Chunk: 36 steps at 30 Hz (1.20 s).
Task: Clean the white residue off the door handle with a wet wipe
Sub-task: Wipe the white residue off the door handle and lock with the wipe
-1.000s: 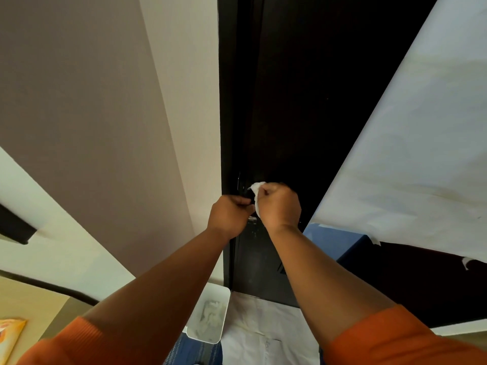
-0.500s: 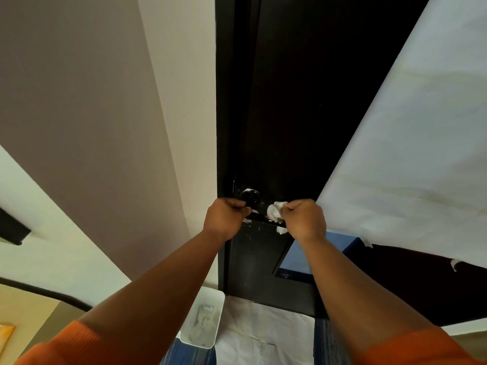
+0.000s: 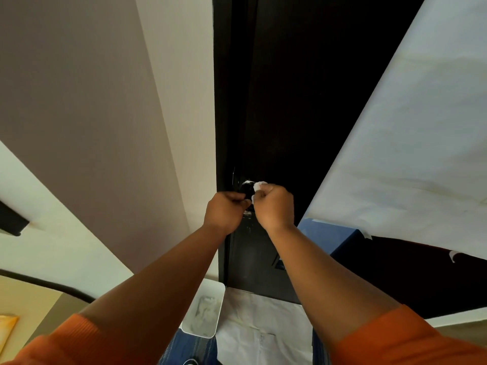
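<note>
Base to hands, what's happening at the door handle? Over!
Right hand grips wet wipe, pressed to door handle. Left hand holds the handle. White residue on its top. Nothing in the way.

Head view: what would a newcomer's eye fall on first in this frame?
At centre, on the dark door, the right hand pinches a bunched wet wipe against the door handle, while the left hand grips the handle from the left. White residue shows on the handle. A big white sheet fills the right side.
</note>
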{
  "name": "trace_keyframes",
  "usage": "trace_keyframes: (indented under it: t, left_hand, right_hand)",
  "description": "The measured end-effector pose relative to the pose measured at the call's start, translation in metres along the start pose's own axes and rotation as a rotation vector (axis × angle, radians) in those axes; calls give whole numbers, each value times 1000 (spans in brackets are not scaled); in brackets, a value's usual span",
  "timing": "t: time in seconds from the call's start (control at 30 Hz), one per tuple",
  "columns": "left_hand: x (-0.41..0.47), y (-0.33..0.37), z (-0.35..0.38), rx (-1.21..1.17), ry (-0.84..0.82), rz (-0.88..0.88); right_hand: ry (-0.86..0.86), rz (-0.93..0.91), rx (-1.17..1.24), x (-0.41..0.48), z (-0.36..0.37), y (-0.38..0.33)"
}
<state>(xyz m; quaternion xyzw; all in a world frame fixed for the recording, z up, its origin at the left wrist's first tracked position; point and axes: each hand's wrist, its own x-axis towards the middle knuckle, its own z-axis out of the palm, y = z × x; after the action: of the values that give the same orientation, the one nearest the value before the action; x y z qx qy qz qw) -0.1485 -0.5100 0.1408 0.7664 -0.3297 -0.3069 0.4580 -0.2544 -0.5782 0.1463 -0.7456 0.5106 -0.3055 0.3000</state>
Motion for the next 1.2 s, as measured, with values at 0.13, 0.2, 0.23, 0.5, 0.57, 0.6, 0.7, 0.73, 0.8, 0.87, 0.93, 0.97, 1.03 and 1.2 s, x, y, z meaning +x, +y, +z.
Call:
trace_keyframes:
  t: [0.13, 0.2, 0.23, 0.5, 0.57, 0.6, 0.7, 0.73, 0.8, 0.87, 0.93, 0.97, 1.03, 1.2]
  left_hand:
    - [-1, 0, -1, 49, -9, 37]
    - [-3, 2, -2, 66, -18, 51]
    - [-4, 2, -2, 65, -20, 47]
    - [-6, 3, -3, 59, -31, 7]
    - [-6, 3, -3, 55, -29, 9]
    - [-6, 3, -4, 55, -30, 11]
    - [-5, 0, -5, 66, -64, 41]
    - [-4, -1, -6, 64, -74, 46]
    - [-4, -3, -7, 38, -79, 27]
    - [-5, -4, -7, 11, -86, 0]
    - [-5, -6, -5, 8, -89, -6]
    - [-5, -8, -4, 9, -89, 0]
    - [-5, -10, -3, 9, -98, 18]
    - [-6, -6, -11, 6, -130, 40]
  right_hand:
    - [-20, -224, -156, -2, 7, -1]
    - [-42, -284, -213, 1, 7, -3]
    - [-42, -294, -232, 4, 6, -2]
    - [30, -76, -87, 9, -2, 13]
    - [65, -131, -97, 11, 2, 6]
    - [56, -173, -125, 12, 5, 0]
    - [-36, -262, -193, 9, 13, -11]
    - [-72, -298, -227, 7, 14, -10]
    - [-130, -397, -419, 2, 10, -2]
    - [-86, -426, -465, -2, 4, 10]
    - [-39, -390, -442, -3, 0, 15]
    - [-34, -389, -457, -3, 0, 13]
    - [-49, -432, -536, 2, -1, 4]
    - [-219, -550, -806, 14, -1, -27]
